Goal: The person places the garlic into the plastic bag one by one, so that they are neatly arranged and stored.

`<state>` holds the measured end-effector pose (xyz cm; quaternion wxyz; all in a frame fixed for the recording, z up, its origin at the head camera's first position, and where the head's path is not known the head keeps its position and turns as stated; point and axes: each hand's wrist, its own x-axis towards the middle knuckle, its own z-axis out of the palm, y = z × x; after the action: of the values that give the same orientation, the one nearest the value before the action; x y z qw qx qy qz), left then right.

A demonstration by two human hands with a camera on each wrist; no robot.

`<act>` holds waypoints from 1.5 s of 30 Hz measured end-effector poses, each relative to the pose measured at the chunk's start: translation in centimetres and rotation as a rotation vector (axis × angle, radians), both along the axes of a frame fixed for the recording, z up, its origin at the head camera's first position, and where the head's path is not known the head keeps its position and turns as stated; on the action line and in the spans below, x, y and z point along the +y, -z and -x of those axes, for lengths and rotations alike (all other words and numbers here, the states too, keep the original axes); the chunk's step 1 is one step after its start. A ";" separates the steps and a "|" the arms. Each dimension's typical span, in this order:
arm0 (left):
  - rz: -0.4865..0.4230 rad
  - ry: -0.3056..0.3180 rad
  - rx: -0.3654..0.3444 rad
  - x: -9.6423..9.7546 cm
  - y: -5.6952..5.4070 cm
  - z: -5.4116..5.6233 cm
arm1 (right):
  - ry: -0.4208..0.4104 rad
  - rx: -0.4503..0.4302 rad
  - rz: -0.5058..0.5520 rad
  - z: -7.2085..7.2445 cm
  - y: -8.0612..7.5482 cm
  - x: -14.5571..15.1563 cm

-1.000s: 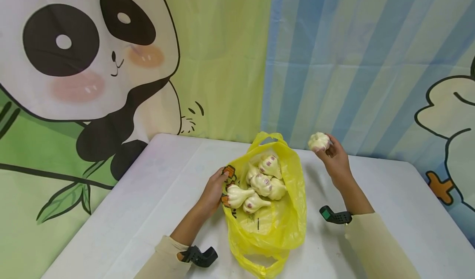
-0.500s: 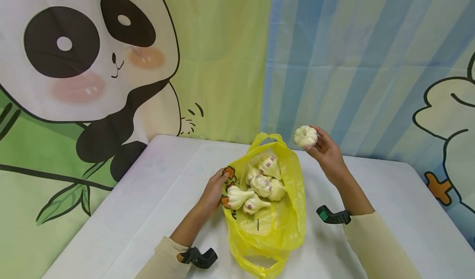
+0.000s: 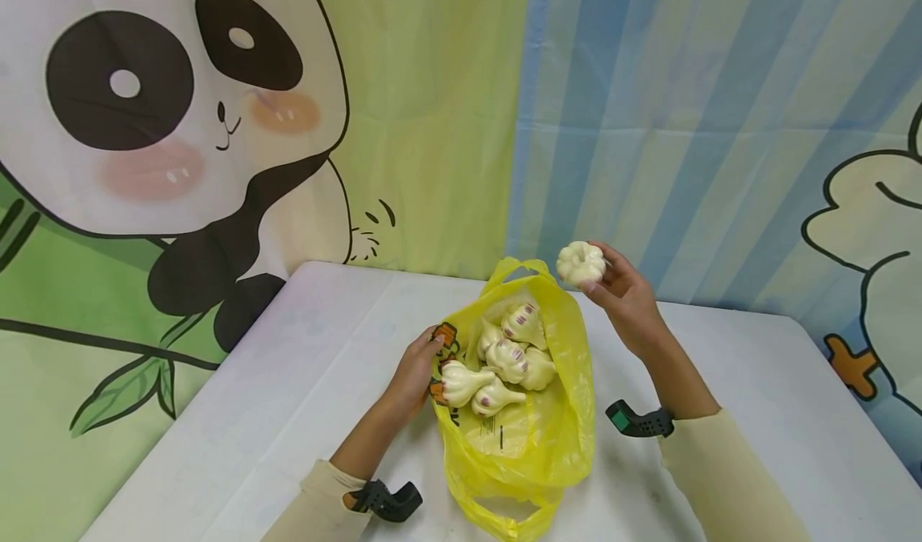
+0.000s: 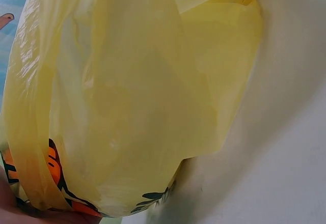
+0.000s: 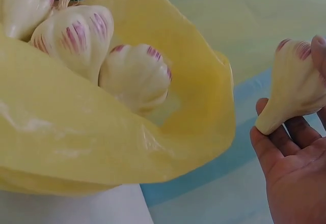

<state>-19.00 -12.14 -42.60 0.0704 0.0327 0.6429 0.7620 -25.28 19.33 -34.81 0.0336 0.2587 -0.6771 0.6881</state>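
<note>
A yellow plastic bag (image 3: 569,434) lies on the white table with its mouth spread and several garlic bulbs (image 3: 507,359) inside. My left hand (image 3: 410,375) holds the bag's left rim, thumb on the inner side. In the left wrist view the bag's wall (image 4: 137,91) fills most of the picture, and that hand shows only at the lower left corner. Beyond the bag's far right edge, my right hand (image 3: 630,306) pinches one pale garlic bulb (image 3: 580,263) above the table. The right wrist view shows this bulb's purple streaks, with its narrow stem pointing down toward the fingers.
The white table (image 3: 346,326) extends to both sides of the bag. Behind it hangs a printed cloth (image 3: 432,126) with a panda and blue stripes. One bag handle loop (image 3: 515,266) stands at the back, another lies toward the front.
My right hand has moved left with the garlic bulb, nearer to the bag's back handle, and the bulb has turned slightly. The left hand and the bag have stayed in place.
</note>
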 end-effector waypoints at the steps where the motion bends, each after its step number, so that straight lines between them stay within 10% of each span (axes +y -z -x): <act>1: 0.002 0.000 0.000 0.0 0.0 0.0 | -0.005 0.001 0.005 0.0 0.0 -0.1; 9: 0.012 0.004 0.012 -0.1 -0.1 -0.1 | -0.072 0.031 0.015 -0.4 -0.8 -1.0; 18: 0.009 0.013 0.019 0.0 -0.2 -0.1 | -0.152 0.039 -0.203 -0.5 -1.1 -2.2; 45: 0.016 0.000 0.009 0.0 -0.2 -0.2 | -0.348 -0.049 -0.248 0.1 2.4 -5.7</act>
<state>-18.79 -12.12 -42.38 0.0679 0.0358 0.6494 0.7565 -25.39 13.66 -37.17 -0.1343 0.3568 -0.7025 0.6009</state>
